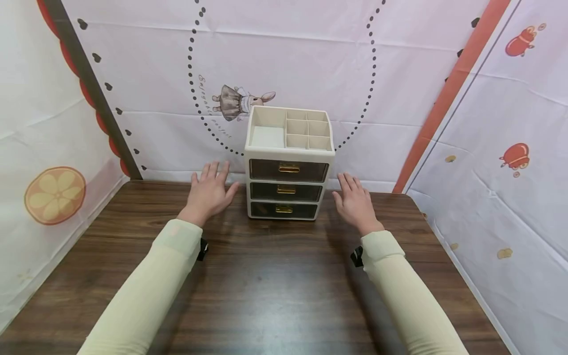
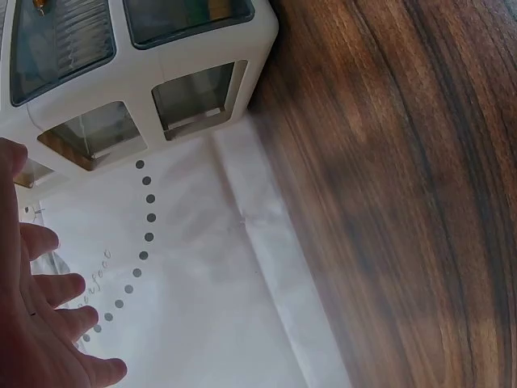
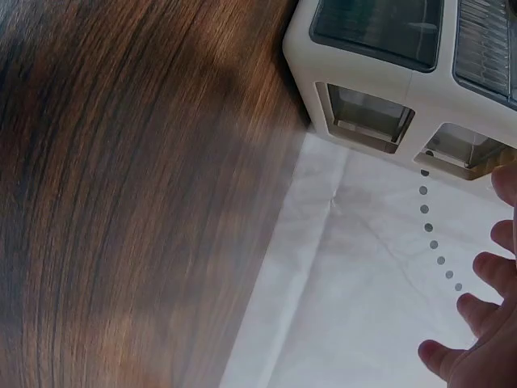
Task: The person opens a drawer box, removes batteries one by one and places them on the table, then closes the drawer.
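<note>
A cream desktop drawer organizer [image 1: 289, 155] stands upright at the back of the table. Its three dark see-through drawers with gold handles are closed, and its top is divided into several compartments. My left hand [image 1: 209, 193] is just left of the organizer, fingers spread and holding nothing. On the other side my right hand [image 1: 355, 202] is held near it, fingers extended, also with nothing in it. Both wrist views show window openings in the organizer's side walls, and in them the fingers [image 2: 60, 287] and fingers [image 3: 478, 311] look apart from it.
The brown wood-grain table [image 1: 266, 286] reaches back to a white printed cloth [image 1: 288, 59] hung behind it. Printed cloth also covers the left side [image 1: 53, 123] and right side [image 1: 479, 148]. Black straps or devices sit at both wrists.
</note>
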### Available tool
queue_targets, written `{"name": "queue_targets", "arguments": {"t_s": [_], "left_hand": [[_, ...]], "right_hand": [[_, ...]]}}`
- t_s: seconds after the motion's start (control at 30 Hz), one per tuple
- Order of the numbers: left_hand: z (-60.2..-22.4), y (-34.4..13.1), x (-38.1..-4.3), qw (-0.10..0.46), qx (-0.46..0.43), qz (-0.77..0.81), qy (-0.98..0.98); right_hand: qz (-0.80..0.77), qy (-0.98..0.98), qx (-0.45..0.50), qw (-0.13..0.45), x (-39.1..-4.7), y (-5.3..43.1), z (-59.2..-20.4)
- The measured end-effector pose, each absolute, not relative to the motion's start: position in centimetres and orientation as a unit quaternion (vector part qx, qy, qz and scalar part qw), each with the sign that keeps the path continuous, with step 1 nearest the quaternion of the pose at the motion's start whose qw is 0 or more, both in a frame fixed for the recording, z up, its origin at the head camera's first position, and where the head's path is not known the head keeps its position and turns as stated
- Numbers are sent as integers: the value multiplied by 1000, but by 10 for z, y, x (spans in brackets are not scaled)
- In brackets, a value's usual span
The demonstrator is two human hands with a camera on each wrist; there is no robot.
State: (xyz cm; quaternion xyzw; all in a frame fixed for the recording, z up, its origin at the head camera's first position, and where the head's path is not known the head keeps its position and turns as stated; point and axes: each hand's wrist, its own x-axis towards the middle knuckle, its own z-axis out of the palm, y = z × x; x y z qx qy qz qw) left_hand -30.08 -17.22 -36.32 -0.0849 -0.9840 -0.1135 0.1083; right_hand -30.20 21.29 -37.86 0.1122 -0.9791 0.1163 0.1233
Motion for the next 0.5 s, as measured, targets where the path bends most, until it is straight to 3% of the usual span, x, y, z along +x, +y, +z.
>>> {"name": "queue_targets", "arguments": {"t_s": [0.5], "left_hand": [[-366,-163,-304,114,-100,-205,-967]], "right_hand": [[221,-949,140,176,-300,208,-376]]}}
